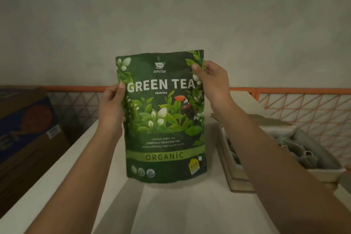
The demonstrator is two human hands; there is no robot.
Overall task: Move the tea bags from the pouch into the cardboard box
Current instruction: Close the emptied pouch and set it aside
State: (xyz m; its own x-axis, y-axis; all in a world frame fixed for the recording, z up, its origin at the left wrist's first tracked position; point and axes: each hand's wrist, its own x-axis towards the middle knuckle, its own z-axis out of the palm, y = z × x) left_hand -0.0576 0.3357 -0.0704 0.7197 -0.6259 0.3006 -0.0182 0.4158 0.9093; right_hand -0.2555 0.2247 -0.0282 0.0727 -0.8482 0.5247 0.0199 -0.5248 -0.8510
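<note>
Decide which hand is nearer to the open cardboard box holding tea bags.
Right. The right hand grips the pouch edge on the cardboard box side; the left hand grips the opposite edge, farther away.

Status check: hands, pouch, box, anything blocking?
Left hand and right hand both grip the pouch, held upright above the table. Cardboard box at right, tea bags already inside. Nothing between pouch and box.

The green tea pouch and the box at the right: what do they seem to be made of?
Green tea pouch: probably a flexible plastic or foil laminate with a matte printed face; it bends slightly where the left hand and right hand pinch it.
Cardboard box: dull grey-brown cardboard with thick raw edges.
</note>
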